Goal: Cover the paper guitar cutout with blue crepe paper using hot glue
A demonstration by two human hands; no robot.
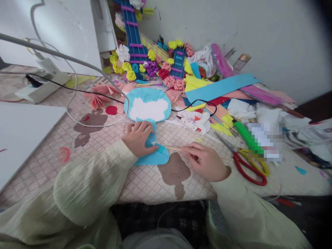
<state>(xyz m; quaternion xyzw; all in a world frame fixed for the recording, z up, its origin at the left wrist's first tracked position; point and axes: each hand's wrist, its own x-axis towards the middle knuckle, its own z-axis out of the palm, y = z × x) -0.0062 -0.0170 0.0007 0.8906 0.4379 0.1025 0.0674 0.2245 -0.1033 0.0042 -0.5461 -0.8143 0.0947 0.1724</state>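
Observation:
My left hand lies with fingers spread on a blue paper piece, pressing it to the table. The piece has a wide rounded base and an upright strip, partly hidden by my fingers. My right hand pinches a thin wooden stick, whose tip touches the blue paper beside my left thumb. Just beyond lies a blue-rimmed oval with a white middle. A white glue gun rests past my right hand, and red and yellow-handled scissors lie to its right.
Behind stand blue paper guitars among crepe paper flowers. Paper strips are heaped at the back right. A green cutter lies right. A grey cable crosses from the left near a power strip and a white board.

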